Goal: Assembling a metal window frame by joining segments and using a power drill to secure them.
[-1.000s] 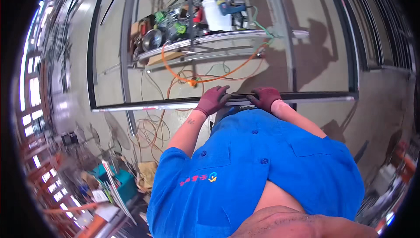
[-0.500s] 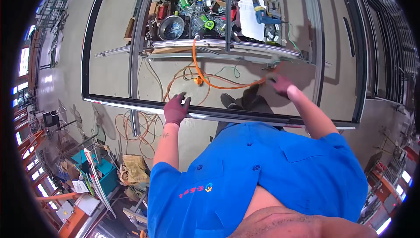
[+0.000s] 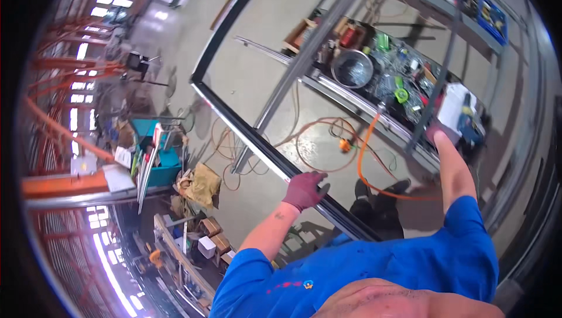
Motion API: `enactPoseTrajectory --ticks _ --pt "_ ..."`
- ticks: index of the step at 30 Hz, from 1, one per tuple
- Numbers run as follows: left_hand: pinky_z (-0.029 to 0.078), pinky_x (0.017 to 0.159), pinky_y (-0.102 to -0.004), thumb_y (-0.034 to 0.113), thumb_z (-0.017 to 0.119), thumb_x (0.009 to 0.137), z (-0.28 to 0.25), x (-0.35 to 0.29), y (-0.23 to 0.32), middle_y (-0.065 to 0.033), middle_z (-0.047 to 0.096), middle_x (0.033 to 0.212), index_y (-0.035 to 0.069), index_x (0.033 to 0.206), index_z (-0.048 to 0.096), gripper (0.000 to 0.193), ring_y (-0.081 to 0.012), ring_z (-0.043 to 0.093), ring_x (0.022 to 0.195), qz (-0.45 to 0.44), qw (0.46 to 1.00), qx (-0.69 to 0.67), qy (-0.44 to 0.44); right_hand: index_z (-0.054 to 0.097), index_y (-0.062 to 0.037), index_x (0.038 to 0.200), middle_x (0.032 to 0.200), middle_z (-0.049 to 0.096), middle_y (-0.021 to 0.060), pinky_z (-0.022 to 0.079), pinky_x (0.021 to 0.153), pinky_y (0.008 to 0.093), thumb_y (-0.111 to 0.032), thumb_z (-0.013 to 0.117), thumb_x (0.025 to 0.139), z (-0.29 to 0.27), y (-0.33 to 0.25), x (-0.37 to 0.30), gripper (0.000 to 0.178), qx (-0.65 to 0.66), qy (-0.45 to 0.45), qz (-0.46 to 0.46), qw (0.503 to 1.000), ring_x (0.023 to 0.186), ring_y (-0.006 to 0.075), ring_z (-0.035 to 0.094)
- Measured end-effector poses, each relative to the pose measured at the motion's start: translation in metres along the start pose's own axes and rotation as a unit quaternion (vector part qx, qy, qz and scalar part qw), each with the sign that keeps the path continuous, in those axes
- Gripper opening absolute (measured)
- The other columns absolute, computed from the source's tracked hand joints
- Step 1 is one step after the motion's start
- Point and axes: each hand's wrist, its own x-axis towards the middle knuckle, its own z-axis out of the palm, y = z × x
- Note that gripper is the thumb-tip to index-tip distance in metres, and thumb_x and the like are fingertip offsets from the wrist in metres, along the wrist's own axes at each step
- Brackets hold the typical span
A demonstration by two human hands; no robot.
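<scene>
My left hand (image 3: 305, 191), in a maroon work glove, rests on the near bar of a large black metal frame (image 3: 272, 160). Its fingers lie over the bar, with the thumb apart. My right hand (image 3: 440, 131), also gloved, reaches forward beside a grey crossbar (image 3: 439, 87). Motion blurs its fingers, so I cannot make out whether they touch anything. Close by lie a white sheet (image 3: 451, 105) and a blue power drill (image 3: 469, 124). Left of them, a cluttered tray holds a metal bowl (image 3: 352, 69) of small hardware and a bright green tape measure (image 3: 401, 94).
An orange hose (image 3: 364, 169) hangs from the tray's edge and curves right; more hose coils lie on the floor. Brown sacking (image 3: 201, 184) and a teal bin (image 3: 164, 166) stand at left. A blue crate (image 3: 492, 19) sits on a shelf at far right.
The view has turned, so the frame now runs diagonally. My right hand has moved forward from above the orange hose to the drill's side of the tray. My left hand stays on the bar.
</scene>
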Motion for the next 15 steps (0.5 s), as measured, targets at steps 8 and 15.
enactPoseTrajectory --ticks 8,15 --pt "0.060 0.086 -0.0483 0.042 0.071 0.099 0.002 0.013 0.006 -0.0129 0.077 0.102 0.013 0.126 0.077 0.040 -0.0346 0.075 0.095 0.014 1.000 0.005 -0.013 0.070 -0.0172 0.151 0.155 0.067 0.0132 0.048 0.120 0.0489 -0.021 0.054 0.108 0.043 0.039 0.058 0.045 -0.614 -0.127 -0.201 0.753 0.145 0.0318 0.061" --pt "0.060 0.090 -0.0482 0.045 0.073 0.098 0.011 0.055 0.017 -0.0140 0.077 0.105 0.013 0.128 0.077 0.044 -0.0352 0.076 0.099 0.117 0.993 -0.033 -0.002 0.075 -0.0101 0.136 0.144 0.072 0.0189 0.058 0.110 0.0465 -0.028 0.082 0.084 -0.070 0.122 -0.101 0.056 -0.168 -0.041 0.196 0.965 0.132 0.0403 0.070"
